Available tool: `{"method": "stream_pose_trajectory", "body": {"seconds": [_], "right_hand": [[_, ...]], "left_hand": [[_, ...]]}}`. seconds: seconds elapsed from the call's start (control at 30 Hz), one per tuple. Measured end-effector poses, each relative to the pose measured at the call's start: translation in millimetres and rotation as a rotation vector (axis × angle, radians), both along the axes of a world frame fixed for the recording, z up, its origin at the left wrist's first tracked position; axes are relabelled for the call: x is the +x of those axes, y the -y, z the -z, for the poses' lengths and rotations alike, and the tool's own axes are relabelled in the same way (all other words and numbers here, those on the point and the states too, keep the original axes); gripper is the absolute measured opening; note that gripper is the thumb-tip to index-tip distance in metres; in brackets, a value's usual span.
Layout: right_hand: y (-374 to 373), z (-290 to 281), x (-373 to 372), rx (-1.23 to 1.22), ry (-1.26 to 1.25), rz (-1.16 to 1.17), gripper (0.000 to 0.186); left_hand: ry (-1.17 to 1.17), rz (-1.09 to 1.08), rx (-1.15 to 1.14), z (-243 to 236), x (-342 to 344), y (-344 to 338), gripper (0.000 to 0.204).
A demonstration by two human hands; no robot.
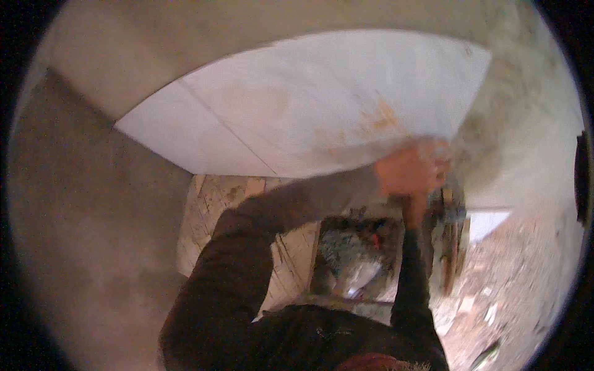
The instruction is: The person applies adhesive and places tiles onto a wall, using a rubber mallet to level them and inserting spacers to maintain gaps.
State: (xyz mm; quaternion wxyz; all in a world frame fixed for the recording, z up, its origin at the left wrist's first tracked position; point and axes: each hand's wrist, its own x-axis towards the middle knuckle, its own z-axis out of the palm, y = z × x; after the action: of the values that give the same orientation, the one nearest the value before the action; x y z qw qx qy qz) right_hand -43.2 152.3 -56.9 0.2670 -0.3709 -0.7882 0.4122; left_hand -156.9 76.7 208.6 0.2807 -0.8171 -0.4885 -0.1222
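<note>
We're looking down at a big white tile (309,105), a flat rectangular slab w/ a rusty-orange smear near its lower right edge, lying tilted against or on the grey cement floor/wall (80,247) — can't tell which, the fisheye is bending everything. Our left hand (411,170) is sitting at the tile's lower right edge, fingers curled onto it; grip looks closed on that edge, though blur is hiding the fingertips. Our right hand (416,210) is tucked just below the left, wrist up; we can't tell if its grip is wide, narrow or holding anything, since the left hand and motion blur are covering it.

Below the tile we're seeing a wooden board (216,210) and a messy heap of mortar and rubble (352,253), w/ a small white tile offcut (486,222) off to the right.

Judging handling: slab probably stiff, heavy for its thickness & brittle — corners chip, a drop cracks it. Glazed face likely slick, esp. w/ dusty or wet hands. Both hands are crowding one corner, so the far end is levering hard. We're thinking a better hold is hands well apart on opposite long edges, palms under, thumbs on top, not on the thin corner
</note>
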Motion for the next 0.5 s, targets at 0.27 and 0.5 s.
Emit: {"method": "stream_pose_trajectory", "body": {"seconds": [0.27, 0.5], "right_hand": [[-33.9, -107.7, 29.0, 0.309, -0.239, 0.202, 0.035], [-69.8, -162.5, -6.3, 0.404, -0.406, 0.147, 0.028]], "left_hand": [[0.651, -1.049, 0.618, 14.3, -89.3, 288.1, 0.06], [0.568, -1.111, 0.56, 23.3, -148.8, 327.9, 0.116]]}}
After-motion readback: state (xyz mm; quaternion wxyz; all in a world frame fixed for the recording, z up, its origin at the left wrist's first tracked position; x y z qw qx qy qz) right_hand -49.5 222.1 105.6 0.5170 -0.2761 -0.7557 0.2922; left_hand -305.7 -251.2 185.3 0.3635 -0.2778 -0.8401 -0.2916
